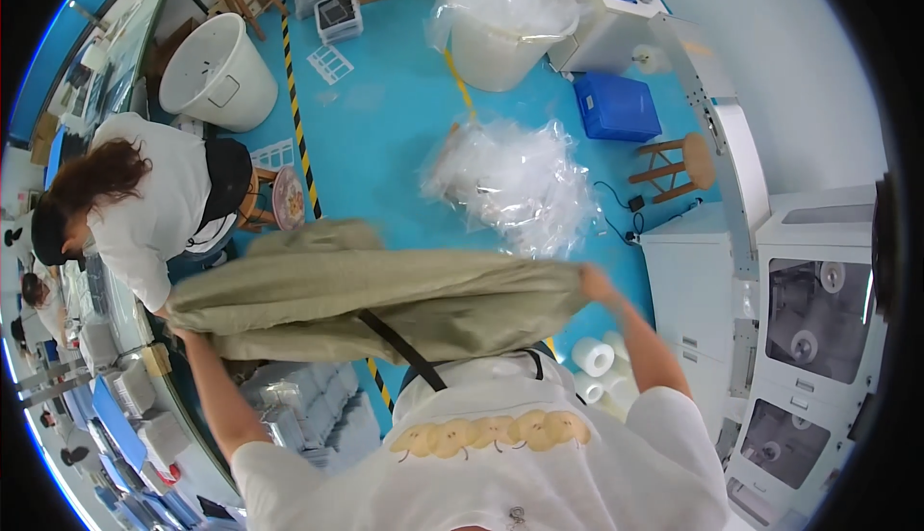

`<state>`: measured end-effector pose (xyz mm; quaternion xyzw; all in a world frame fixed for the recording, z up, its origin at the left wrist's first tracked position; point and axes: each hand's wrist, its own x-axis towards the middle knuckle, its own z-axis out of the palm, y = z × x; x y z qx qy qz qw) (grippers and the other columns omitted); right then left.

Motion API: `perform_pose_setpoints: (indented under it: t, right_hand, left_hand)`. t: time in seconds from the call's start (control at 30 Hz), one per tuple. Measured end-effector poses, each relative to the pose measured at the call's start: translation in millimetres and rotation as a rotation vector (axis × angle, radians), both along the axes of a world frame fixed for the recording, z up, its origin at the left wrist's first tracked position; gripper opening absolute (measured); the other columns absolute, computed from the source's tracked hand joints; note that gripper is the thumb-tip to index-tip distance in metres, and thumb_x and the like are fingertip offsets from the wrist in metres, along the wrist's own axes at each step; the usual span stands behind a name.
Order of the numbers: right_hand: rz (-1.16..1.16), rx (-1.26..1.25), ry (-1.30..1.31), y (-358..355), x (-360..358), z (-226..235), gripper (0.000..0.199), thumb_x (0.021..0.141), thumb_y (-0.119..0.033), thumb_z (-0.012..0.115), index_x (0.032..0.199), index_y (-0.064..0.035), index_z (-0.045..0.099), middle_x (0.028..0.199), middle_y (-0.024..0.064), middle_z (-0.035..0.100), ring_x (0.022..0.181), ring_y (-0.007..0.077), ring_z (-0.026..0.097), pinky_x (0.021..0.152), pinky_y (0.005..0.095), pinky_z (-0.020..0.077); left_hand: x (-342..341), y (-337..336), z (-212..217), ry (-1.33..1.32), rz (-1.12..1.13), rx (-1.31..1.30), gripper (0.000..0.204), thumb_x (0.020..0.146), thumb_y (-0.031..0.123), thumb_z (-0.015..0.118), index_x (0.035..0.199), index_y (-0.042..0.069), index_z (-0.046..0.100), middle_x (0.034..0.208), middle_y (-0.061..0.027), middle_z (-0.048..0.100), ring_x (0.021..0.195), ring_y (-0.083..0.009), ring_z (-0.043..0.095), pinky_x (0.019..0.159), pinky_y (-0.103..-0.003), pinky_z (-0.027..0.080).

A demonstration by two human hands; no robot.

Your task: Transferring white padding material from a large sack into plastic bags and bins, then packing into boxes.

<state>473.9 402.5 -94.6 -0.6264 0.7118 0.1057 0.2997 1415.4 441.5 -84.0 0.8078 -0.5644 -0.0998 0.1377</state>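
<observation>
A long, bunched piece of olive-green fabric (385,290) stretches across in front of my body, held at waist height between both arms. Its exact kind does not show; part of it looks smeared by motion. My left hand (179,327) grips its left end, the fingers mostly hidden by the folds. At the right end, my right hand (597,285) is closed on the fabric's edge, a little blurred. A black strap (399,346) runs from under the fabric toward my waist. Beyond the fabric, a heap of clear plastic bags (515,180) lies on the blue floor.
To the left, a co-worker (144,194) sits on a stool at a long workbench (154,415). White bins (219,74) stand farther off. A blue crate (616,107), a wooden stool (681,165) and white machines (808,338) line the right. White rolls (592,356) lie near my right side.
</observation>
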Motion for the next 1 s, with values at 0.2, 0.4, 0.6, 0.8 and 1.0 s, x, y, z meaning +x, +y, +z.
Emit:
perform_pose_setpoints:
  t: [0.2,0.4,0.6,0.8,1.0]
  right_hand:
    - [0.284,0.110,-0.242,-9.4,72.8,-56.8,0.111,0.056,-0.052,0.076,0.139,-0.0046,0.021,0.140,0.0231,0.026,0.128,0.0403,0.026,0.105,0.0467,0.0255]
    - [0.626,-0.410,0.100,-225.5,96.4,-42.6,0.127,0.041,-0.045,0.084,0.142,-0.0117,0.015,0.143,0.0131,0.023,0.128,0.0380,0.026,0.103,0.0521,0.0261]
    - [0.679,-0.264,0.208,-406.2,73.3,-132.6,0.143,0.033,-0.049,0.086,0.143,-0.0149,0.002,0.146,0.0173,0.012,0.129,0.0438,0.020,0.102,0.0607,0.0196]
    - [0.878,0.167,0.036,-470.0,139.6,-244.0,0.143,0.038,-0.045,0.087,0.143,-0.0152,-0.006,0.148,0.0169,0.008,0.131,0.0423,0.018,0.099,0.0628,0.0223]
    - [0.808,0.416,-0.095,-467.2,124.2,-309.5,0.117,0.041,-0.039,0.087,0.136,-0.0091,0.027,0.136,0.0175,0.036,0.121,0.0354,0.040,0.092,0.0531,0.0375]
  left_hand:
    - [-143.6,-57.8,42.2,0.073,-0.214,0.180,0.053,0.071,0.026,0.067,0.113,0.006,0.043,0.091,-0.0171,0.063,0.083,-0.0366,0.061,0.071,-0.042,0.049]
    - [-281.1,-86.5,-62.5,0.137,-0.123,0.714,0.051,0.070,0.031,0.061,0.112,0.003,0.053,0.103,-0.0218,0.060,0.097,-0.0411,0.055,0.082,-0.046,0.046]
    - [-283.3,-149.8,-232.5,-0.263,-0.456,0.952,0.025,0.080,0.022,0.051,0.088,0.001,0.062,0.102,-0.0201,0.059,0.091,-0.0384,0.055,0.079,-0.048,0.045]
    - [-284.1,-255.7,-282.4,0.090,0.231,0.490,0.041,0.079,0.029,0.053,0.108,0.001,0.047,0.099,-0.0245,0.059,0.094,-0.0418,0.054,0.078,-0.048,0.043]
    - [-411.5,-318.9,-269.0,0.290,0.176,0.427,0.050,0.073,0.032,0.061,0.107,0.002,0.040,0.099,-0.0251,0.059,0.091,-0.0412,0.056,0.074,-0.046,0.044]
